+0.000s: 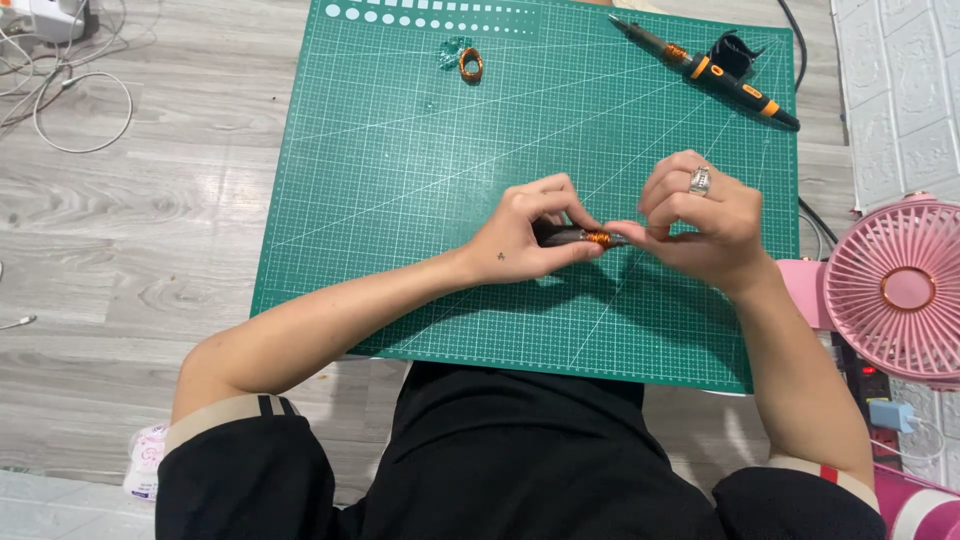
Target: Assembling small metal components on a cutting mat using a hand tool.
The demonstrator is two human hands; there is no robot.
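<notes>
Over the middle of a green cutting mat (pixel 400 200), my left hand (pixel 530 235) grips a short dark rod wound with copper wire (pixel 590 238). My right hand (pixel 700 215), with a ring on one finger, pinches the rod's right end, where the copper winding sits. Both hands meet at the rod, fingers curled around it. A small loose coil of copper wire (pixel 471 65) lies at the mat's far edge, apart from both hands.
A black and orange soldering iron (pixel 715 72) lies at the mat's far right corner beside a dark holder (pixel 735 52). A pink fan (pixel 905 290) stands at the right. White cables (pixel 70 100) lie on the wooden floor at the far left.
</notes>
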